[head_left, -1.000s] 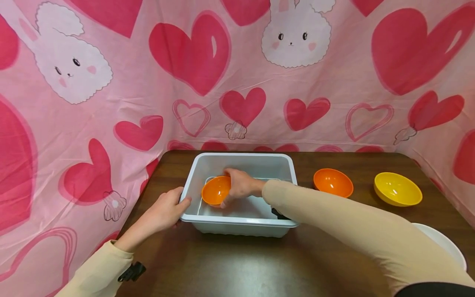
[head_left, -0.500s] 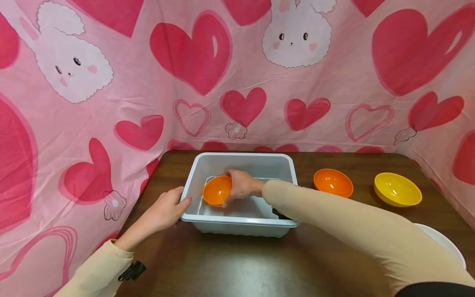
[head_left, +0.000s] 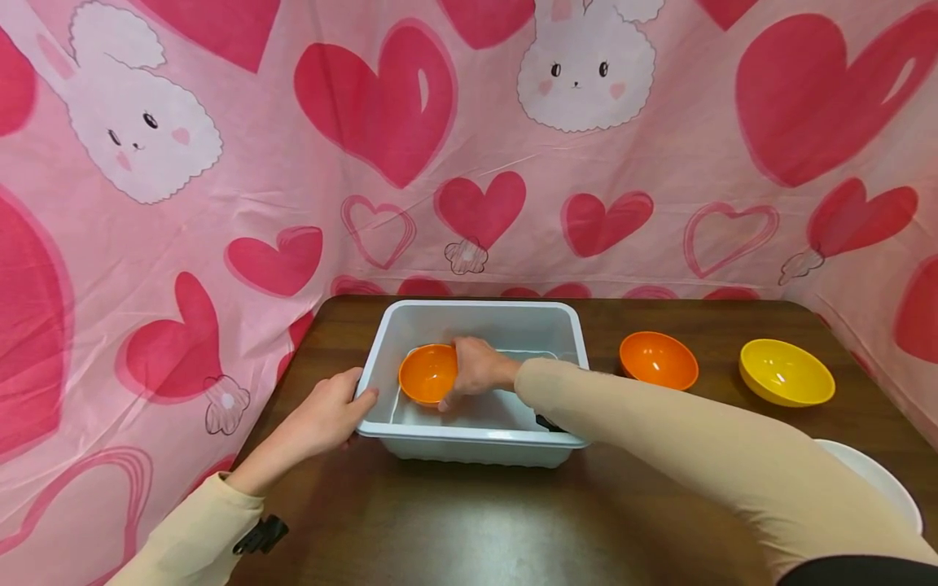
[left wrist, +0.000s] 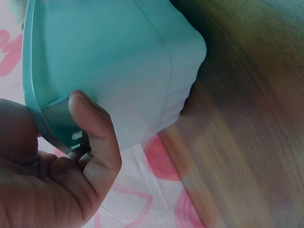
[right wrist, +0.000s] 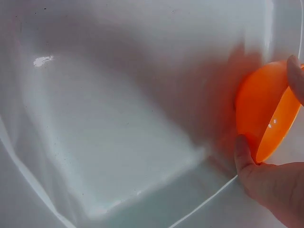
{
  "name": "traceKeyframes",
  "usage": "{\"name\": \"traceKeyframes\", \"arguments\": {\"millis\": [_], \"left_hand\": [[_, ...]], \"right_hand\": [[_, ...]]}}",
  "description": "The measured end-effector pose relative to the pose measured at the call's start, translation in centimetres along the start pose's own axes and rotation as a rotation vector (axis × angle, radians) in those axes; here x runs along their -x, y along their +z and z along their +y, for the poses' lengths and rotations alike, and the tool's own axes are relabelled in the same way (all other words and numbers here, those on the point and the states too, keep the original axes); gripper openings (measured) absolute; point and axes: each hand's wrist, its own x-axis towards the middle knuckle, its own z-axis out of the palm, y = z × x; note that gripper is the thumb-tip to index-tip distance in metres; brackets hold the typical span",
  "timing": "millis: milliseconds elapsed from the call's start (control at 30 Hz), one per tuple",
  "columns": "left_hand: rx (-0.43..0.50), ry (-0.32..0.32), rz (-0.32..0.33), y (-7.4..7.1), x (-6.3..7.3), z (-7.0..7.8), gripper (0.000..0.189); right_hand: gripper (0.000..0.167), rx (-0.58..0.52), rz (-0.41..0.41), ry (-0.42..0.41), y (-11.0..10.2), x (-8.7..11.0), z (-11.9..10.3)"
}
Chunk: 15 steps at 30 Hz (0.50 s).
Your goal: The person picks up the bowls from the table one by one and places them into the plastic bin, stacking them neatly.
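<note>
A light grey plastic tub (head_left: 472, 437) stands on the wooden table. My left hand (head_left: 331, 413) grips its near left corner, thumb on one side of the rim and fingers curled round the other, as the left wrist view shows. Inside the tub, toward its left side, my right hand (head_left: 479, 370) holds an orange bowl (head_left: 425, 376) by its right side. In the right wrist view the bowl (right wrist: 259, 102) is pinched between thumb and fingers. Whether its base rests on the tub floor I cannot tell.
Right of the tub sit another orange bowl (head_left: 657, 360) and a yellow bowl (head_left: 786, 374). A white dish (head_left: 879, 480) lies partly hidden behind the right sleeve (head_left: 659, 431). Pink cloth with hearts and rabbits (head_left: 484, 138) hangs around the brown table (head_left: 469, 521).
The orange bowl and my right hand have shifted very slightly inside the tub. My left hand stays on the tub's corner.
</note>
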Motion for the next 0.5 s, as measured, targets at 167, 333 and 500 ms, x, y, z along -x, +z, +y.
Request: {"name": "traceKeyframes", "arguments": {"millis": [167,333,500], "left_hand": [[0.001,0.0,0.001,-0.05,0.01,0.07,0.033],[-0.005,0.003,0.016,0.02,-0.02,0.07,0.031],[-0.011,0.006,0.021,0.07,-0.07,0.01,0.031]], "right_hand": [[0.098,-0.02,0.003,0.027,0.08,0.18,-0.06],[0.1,-0.05,0.018,0.05,0.03,0.46,-0.11],[0.099,-0.078,0.011,0.053,0.08,0.58,-0.06]]}}
